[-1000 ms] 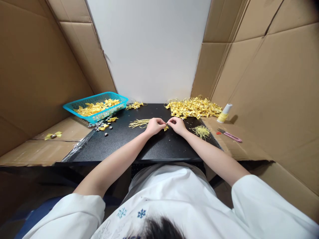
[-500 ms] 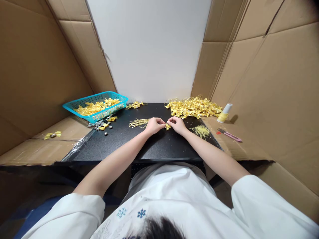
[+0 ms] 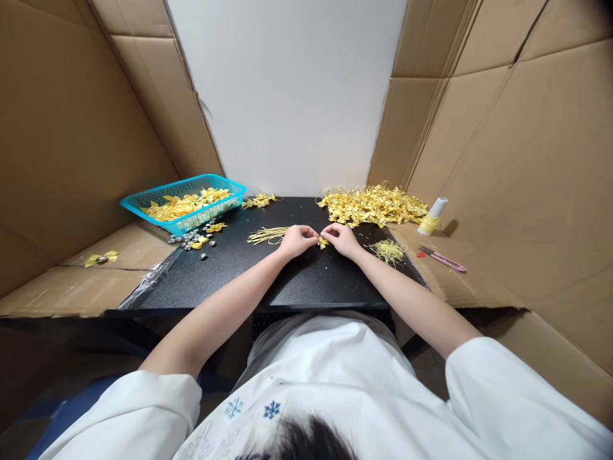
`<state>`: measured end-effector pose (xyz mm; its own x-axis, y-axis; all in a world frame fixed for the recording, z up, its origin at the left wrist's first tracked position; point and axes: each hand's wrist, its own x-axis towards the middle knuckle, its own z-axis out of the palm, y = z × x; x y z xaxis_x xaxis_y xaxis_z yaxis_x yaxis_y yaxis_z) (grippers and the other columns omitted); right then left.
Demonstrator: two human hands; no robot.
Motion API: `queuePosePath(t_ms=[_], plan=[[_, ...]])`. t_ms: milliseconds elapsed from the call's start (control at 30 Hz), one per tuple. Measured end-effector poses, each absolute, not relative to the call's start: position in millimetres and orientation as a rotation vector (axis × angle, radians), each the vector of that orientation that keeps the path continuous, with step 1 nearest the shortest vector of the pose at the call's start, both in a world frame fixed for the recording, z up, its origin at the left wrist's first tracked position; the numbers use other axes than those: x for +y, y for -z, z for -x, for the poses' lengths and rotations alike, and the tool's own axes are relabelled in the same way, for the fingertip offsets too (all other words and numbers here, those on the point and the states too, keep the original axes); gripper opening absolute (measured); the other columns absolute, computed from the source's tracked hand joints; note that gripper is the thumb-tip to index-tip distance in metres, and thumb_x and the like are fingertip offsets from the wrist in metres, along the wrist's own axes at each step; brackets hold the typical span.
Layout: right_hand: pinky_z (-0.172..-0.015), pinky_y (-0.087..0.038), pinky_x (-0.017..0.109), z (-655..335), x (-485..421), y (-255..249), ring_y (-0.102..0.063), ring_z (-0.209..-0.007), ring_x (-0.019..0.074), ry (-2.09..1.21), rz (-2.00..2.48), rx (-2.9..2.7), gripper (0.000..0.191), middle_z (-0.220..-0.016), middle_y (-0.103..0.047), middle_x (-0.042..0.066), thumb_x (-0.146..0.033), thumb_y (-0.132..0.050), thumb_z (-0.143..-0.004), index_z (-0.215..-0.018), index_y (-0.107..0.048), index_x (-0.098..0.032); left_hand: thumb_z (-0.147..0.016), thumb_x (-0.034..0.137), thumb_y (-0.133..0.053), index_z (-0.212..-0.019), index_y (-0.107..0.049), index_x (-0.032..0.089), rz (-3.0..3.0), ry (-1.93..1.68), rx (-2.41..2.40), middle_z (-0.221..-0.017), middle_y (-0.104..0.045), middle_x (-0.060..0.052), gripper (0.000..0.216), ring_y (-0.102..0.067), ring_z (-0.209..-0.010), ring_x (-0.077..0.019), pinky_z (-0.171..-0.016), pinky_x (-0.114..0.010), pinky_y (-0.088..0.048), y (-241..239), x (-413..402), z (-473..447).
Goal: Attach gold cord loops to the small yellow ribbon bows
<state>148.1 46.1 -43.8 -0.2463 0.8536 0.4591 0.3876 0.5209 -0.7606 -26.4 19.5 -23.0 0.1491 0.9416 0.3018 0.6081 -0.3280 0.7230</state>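
Note:
Over the middle of the black table, a small yellow ribbon bow [image 3: 323,243] is held between my two hands. My left hand [image 3: 297,241] pinches at its left side, thumb and fingertips together. From the right, my right hand [image 3: 343,240] is closed in a pinch at the bow's upper edge. Fingers cover part of the bow, and any thread in them is too fine to make out. Just left of my left hand lies a bundle of thin gold ties [image 3: 265,236], its right end partly hidden by that hand.
A turquoise basket [image 3: 179,226] of yellow bows stands back left, with silver bells or beads [image 3: 186,241] before it. Back right are a heap of yellow bows [image 3: 373,206] and a thread cone [image 3: 432,217]. Thread clippings [image 3: 387,252] and pink-handled snips [image 3: 447,260] lie at right.
Both hands stay almost in the same place with the bow between them; the fingers shift only slightly. Nothing else on the table has moved.

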Motion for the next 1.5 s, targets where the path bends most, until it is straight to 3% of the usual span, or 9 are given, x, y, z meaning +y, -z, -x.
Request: queuePosePath(t_ms=[600, 1200, 1500], plan=[[-0.067, -0.044, 0.025, -148.2, 44.2, 42.4, -0.052, -0.067, 0.0115, -0.737, 0.932, -1.868, 0.014, -0.076, -0.064, 0.001, -0.029, -0.06, -0.079, -0.082, -0.066, -0.016, -0.066, 0.029, -0.063, -0.077, -0.072, 0.014, -1.868, -1.089, 1.28, -0.076, -0.073, -0.004, 0.02, -0.063, -0.071, -0.0153, -0.071, -0.026, -0.047, 28.0, 26.0, 28.1], [-0.068, -0.044, 0.027, -146.0, 39.7, 40.2, -0.052, -0.068, 0.0125, -0.73, 0.902, -1.801, 0.015, -0.075, -0.063, 0.001, -0.031, -0.059, -0.078, -0.079, -0.064, -0.016, -0.061, 0.029, -0.069, -0.071, -0.067, 0.016, -1.588, -1.14, 1.086, -0.074, -0.072, -0.002, 0.017, -0.064, -0.075, -0.0146, -0.085, -0.029, -0.048, 23.9, 19.7, 23.2], [-0.071, -0.043, 0.028, -146.2, 47.7, 46.5, -0.053, -0.071, 0.013, -0.86, 0.89, -1.766, 0.019, -0.075, -0.061, 0.0, -0.036, -0.058, -0.077, -0.078, -0.061, -0.017, -0.061, 0.03, -0.07, -0.071, -0.069, 0.015, -1.593, -1.145, 1.127, -0.072, -0.071, -0.003, 0.019, -0.062, -0.071, -0.015, -0.079, -0.029, -0.047, 25.9, 21.5, 23.5]])
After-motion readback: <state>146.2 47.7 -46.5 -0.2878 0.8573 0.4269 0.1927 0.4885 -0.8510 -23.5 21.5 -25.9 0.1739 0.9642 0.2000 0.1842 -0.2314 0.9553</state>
